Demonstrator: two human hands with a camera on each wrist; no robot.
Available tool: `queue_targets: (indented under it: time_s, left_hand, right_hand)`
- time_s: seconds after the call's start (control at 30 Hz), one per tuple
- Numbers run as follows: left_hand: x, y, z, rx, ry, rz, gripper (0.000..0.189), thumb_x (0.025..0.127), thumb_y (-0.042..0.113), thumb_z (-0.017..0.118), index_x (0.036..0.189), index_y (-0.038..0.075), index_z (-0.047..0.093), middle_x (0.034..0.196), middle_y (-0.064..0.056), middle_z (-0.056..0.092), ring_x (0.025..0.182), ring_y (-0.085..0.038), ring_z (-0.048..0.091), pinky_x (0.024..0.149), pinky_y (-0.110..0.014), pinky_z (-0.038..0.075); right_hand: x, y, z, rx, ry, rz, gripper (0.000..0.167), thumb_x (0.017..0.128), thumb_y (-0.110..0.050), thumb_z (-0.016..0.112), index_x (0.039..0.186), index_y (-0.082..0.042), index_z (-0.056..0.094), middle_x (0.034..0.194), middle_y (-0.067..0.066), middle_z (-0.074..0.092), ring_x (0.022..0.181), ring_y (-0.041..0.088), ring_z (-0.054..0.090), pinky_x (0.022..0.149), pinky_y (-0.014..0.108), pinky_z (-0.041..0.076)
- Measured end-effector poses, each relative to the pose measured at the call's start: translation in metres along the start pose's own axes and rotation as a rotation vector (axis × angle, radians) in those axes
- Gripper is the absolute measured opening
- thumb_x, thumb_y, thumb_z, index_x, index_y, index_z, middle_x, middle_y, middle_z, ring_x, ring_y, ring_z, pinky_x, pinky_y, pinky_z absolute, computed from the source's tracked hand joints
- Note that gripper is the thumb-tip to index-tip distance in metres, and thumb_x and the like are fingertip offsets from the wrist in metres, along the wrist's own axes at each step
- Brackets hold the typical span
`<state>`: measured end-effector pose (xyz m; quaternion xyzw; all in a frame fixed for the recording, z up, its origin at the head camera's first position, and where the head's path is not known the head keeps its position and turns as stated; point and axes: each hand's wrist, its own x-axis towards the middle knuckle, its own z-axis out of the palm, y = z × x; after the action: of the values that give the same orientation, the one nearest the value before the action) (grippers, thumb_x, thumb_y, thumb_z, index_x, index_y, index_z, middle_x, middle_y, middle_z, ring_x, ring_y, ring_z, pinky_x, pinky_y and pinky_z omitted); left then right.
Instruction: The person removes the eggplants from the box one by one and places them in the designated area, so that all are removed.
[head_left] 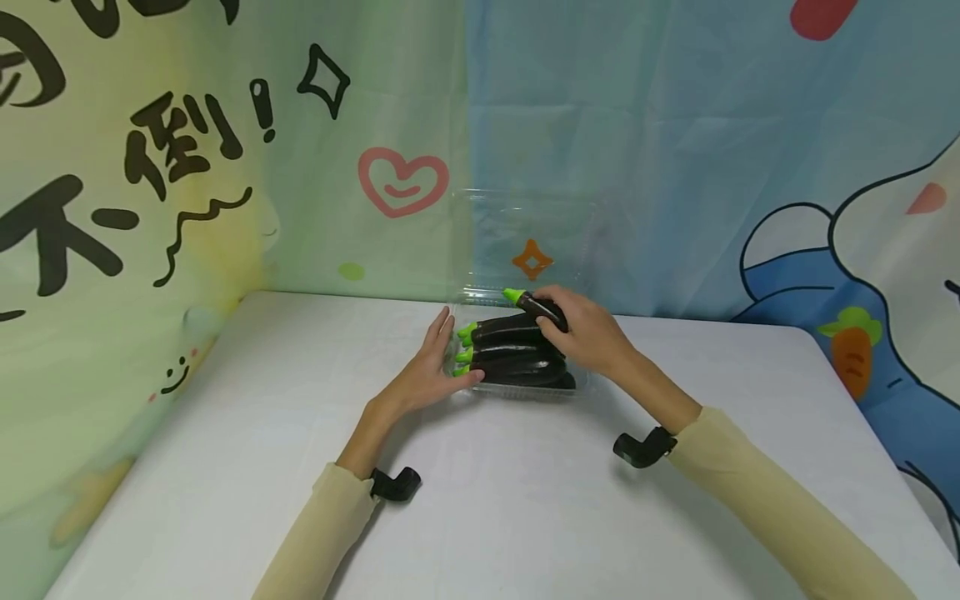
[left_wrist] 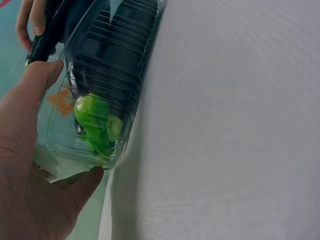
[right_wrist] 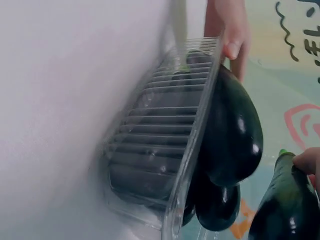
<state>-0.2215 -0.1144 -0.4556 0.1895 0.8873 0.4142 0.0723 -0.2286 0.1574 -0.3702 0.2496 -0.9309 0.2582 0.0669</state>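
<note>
A clear plastic container [head_left: 517,392] on the table holds several dark eggplants [head_left: 517,367] with bright green caps pointing left. My left hand [head_left: 433,367] holds its left end, thumb [left_wrist: 50,70] over the front rim and fingers around the end wall. Above the pile, my right hand [head_left: 588,329] grips one eggplant [head_left: 543,310] near its right end, the green cap toward the left. In the right wrist view, this held eggplant [right_wrist: 287,200] is apart from those in the container, which bulge above the rim. Part of the right hand is cut off there.
The container's transparent lid [head_left: 525,233] stands raised at the back, in front of a printed cloth backdrop [head_left: 675,167]. A white table surface [head_left: 517,517] spreads around the container. Each wrist wears a black camera mount [head_left: 645,448].
</note>
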Motion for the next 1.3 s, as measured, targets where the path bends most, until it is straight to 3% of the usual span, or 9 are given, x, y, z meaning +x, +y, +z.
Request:
queue_targets:
  time_s: [0.13, 0.37, 0.57, 0.87, 1.13, 1.3]
  left_hand:
    - [0.0, -0.001, 0.0, 0.003, -0.004, 0.001, 0.106, 0.084, 0.056, 0.066, 0.157, 0.02, -0.002, 0.165, 0.004, -0.009, 0.152, -0.026, 0.009, 0.116, -0.056, 0.027]
    - [0.0, 0.0, 0.0, 0.001, -0.001, -0.006, 0.107, 0.083, 0.058, 0.066, 0.157, 0.022, -0.003, 0.165, 0.005, -0.01, 0.152, -0.025, 0.008, 0.116, -0.056, 0.027]
    - [0.0, 0.001, 0.0, -0.004, -0.004, -0.005, 0.107, 0.083, 0.058, 0.066, 0.157, 0.022, -0.003, 0.165, 0.005, -0.01, 0.152, -0.025, 0.007, 0.116, -0.057, 0.027]
    - [0.0, -0.001, 0.001, -0.002, 0.004, -0.001, 0.107, 0.083, 0.057, 0.066, 0.157, 0.023, -0.003, 0.165, 0.004, -0.009, 0.152, -0.024, 0.008, 0.116, -0.056, 0.027]
    - [0.0, -0.001, 0.001, -0.01, -0.001, -0.004, 0.107, 0.083, 0.058, 0.066, 0.157, 0.024, -0.003, 0.163, 0.013, -0.011, 0.152, -0.022, 0.007, 0.117, -0.054, 0.026]
    - [0.0, -0.001, 0.001, -0.008, 0.002, 0.003, 0.106, 0.083, 0.058, 0.066, 0.157, 0.024, -0.003, 0.165, 0.007, -0.009, 0.152, -0.022, 0.007, 0.117, -0.054, 0.026]
  right_hand:
    - [-0.007, 0.005, -0.001, 0.021, 0.038, -0.014, 0.04, 0.1, -0.027, 0.054, 0.137, -0.012, 0.05, 0.135, 0.014, 0.056, 0.107, 0.032, 0.061, 0.074, 0.046, 0.051]
    - [-0.021, 0.015, -0.002, 0.046, 0.126, -0.012, 0.04, 0.097, -0.027, 0.059, 0.135, -0.016, 0.056, 0.132, 0.011, 0.06, 0.096, 0.028, 0.065, 0.069, 0.042, 0.05]
    - [-0.029, 0.026, -0.005, 0.116, 0.187, 0.019, 0.038, 0.092, -0.017, 0.066, 0.13, -0.01, 0.062, 0.127, 0.015, 0.062, 0.089, 0.028, 0.066, 0.064, 0.036, 0.051]
    - [-0.042, 0.042, -0.013, 0.15, 0.19, 0.167, 0.051, 0.088, -0.01, 0.058, 0.139, -0.008, 0.054, 0.135, 0.019, 0.052, 0.098, 0.034, 0.058, 0.069, 0.038, 0.049]
    - [-0.058, 0.055, -0.016, 0.13, 0.261, 0.163, 0.046, 0.092, -0.011, 0.063, 0.136, 0.0, 0.054, 0.137, 0.026, 0.054, 0.108, 0.046, 0.061, 0.068, 0.042, 0.054]
    - [-0.069, 0.063, -0.013, 0.157, 0.28, 0.23, 0.047, 0.097, -0.021, 0.059, 0.14, -0.004, 0.051, 0.144, 0.024, 0.049, 0.121, 0.046, 0.054, 0.077, 0.047, 0.052]
